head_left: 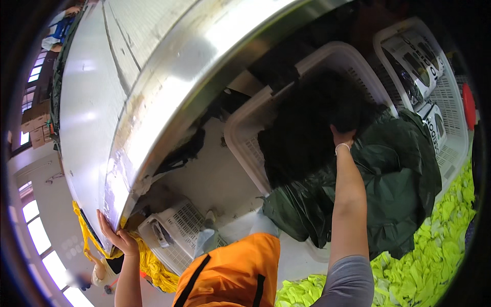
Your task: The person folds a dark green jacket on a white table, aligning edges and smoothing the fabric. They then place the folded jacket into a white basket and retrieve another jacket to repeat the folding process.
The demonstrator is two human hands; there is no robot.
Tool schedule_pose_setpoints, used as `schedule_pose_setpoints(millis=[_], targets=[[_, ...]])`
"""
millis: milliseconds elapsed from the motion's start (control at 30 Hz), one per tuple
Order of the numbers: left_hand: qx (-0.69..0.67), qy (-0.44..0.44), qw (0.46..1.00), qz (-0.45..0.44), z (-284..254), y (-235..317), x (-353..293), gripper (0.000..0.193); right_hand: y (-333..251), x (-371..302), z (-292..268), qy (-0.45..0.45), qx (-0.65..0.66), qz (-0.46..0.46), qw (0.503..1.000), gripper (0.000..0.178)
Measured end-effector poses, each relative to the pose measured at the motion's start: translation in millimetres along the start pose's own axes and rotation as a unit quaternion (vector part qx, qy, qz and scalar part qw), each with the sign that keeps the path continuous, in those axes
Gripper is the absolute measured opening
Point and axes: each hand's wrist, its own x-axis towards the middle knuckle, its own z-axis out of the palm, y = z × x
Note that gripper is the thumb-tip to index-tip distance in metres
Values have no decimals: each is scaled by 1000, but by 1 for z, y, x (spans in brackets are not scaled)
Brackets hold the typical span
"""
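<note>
My left hand [118, 239] lies against the edge of the metal-rimmed table [115, 184], fingers stretched out and holding nothing. My right hand [342, 136] reaches under the table into a white plastic basket [244, 120]. Its fingers are closed on a bunch of black cloth [307, 133], and their tips are hidden in the dark fabric. A dark green plastic sheet or bag [394, 174] hangs over the near side of that basket, below and to the right of my right hand.
Another white basket [452, 102] with printed packages [417, 64] stands at right. Bright yellow-green cloth [424, 256] is heaped at lower right. A low white basket [176, 230] and yellow fabric [153, 261] lie under the table's left end. Another person [102, 271] is at lower left.
</note>
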Motion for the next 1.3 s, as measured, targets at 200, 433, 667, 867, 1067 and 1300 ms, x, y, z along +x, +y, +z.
schedule_pose_setpoints(millis=[200,433,667,867,1067,1300], targets=[[-18,-6,1000,16,0,-5,-3,68,77,16,30,-105,244,-256,929,41],[-65,-29,997,-4,-15,-6,2,57,193,-195,-152,-251,686,204,652,24],[-318,-330,888,-17,-61,140,-62,67,185,-357,-395,-292,787,15,543,49],[-629,-642,124,-420,-83,298,-73,79,176,-563,-376,-570,766,161,251,43],[-799,-410,356,-258,-72,259,-35,19,170,-579,-373,-620,77,-257,737,46],[-792,-255,491,257,-282,136,5,29,42,-504,-499,-192,210,-534,796,54]])
